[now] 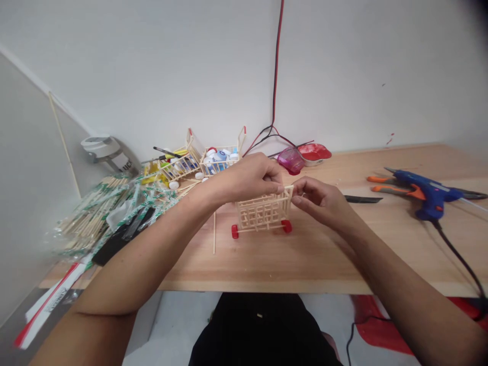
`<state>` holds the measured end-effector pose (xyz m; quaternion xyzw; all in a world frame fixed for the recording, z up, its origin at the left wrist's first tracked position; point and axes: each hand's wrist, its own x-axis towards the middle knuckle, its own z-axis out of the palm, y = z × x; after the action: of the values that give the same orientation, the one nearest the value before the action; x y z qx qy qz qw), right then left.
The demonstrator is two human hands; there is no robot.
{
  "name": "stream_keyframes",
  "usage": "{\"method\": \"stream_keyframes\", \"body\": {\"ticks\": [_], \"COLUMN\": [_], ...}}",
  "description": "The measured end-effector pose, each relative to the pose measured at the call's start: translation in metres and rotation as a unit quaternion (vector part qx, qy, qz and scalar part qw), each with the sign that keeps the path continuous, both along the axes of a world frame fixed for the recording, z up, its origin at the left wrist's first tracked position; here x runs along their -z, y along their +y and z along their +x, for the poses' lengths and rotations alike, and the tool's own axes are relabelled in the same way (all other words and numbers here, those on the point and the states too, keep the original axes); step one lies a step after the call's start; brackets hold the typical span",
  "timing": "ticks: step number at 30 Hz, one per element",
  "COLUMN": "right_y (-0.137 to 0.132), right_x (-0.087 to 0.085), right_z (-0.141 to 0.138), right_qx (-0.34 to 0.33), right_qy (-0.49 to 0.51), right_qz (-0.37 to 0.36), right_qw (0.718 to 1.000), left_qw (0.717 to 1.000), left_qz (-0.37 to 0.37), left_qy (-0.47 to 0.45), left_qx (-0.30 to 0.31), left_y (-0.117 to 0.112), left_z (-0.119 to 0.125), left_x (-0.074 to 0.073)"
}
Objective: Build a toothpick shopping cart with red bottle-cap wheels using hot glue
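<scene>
A small cart built of thin wooden sticks (pixel 263 213) stands on red wheels in the middle of the wooden table (pixel 305 259). My left hand (pixel 247 178) lies over its top rim, fingers curled onto the upper right corner. My right hand (pixel 322 201) meets it from the right, fingertips pinched at that same corner, seemingly on a thin stick piece that is too small to make out. A single loose stick (pixel 214 233) lies on the table just left of the cart.
Two more stick carts holding bottle caps (pixel 208 158) stand at the back. A pile of wrapped sticks (pixel 102 208) lies at the left. A blue glue gun (pixel 427 192) with its cord, orange-handled pliers (pixel 381 184) and a dark blade (pixel 362 200) lie at the right. Red and pink dishes (pixel 305 155) sit by the wall.
</scene>
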<state>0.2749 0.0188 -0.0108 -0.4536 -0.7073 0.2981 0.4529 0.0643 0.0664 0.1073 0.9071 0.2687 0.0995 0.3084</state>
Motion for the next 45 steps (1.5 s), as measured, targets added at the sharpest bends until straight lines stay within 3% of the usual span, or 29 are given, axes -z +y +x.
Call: {"method": "stream_keyframes", "body": {"ticks": [13, 45], "right_y": [-0.001, -0.007], "right_x": [0.003, 0.005], "right_z": [-0.005, -0.019], "right_qx": [-0.006, -0.001], "right_qy": [0.007, 0.089], "right_qz": [0.032, 0.009], "right_qw": [0.999, 0.996], "left_qw": [1.0, 0.997], "left_qz": [0.019, 0.072], "left_qy": [0.001, 0.021], "left_qx": [0.004, -0.02], "left_y": [-0.003, -0.008], "left_z": [0.0, 0.002], "left_x": [-0.002, -0.004]}}
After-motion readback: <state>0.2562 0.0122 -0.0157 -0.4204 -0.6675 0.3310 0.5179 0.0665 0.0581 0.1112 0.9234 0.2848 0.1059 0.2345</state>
